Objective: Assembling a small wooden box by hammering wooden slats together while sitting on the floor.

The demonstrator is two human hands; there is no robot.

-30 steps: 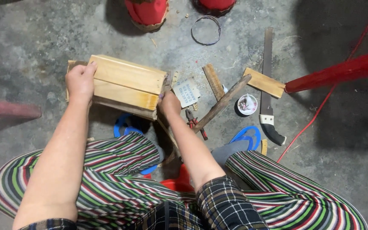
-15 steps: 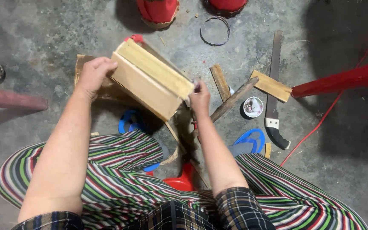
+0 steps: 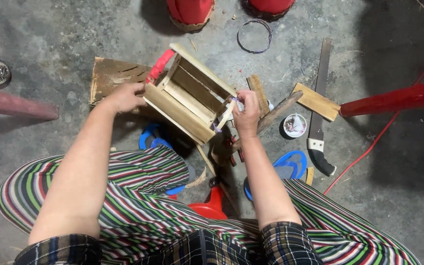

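2 hands on the slatted wooden crate [image 3: 191,100], tilted so its open side faces the camera. Left hand [image 3: 123,96] clamps the left edge, right hand [image 3: 245,112] pinches the right corner. Crate sits above a worn board [image 3: 111,76] on concrete; hand saw [image 3: 318,113] well apart.

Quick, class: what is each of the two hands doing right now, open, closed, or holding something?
Left hand: closed on the left end of the small wooden crate.
Right hand: closed on the crate's right end, fingers gripping its edge.

Dim, even light; soft shadows, sharp focus
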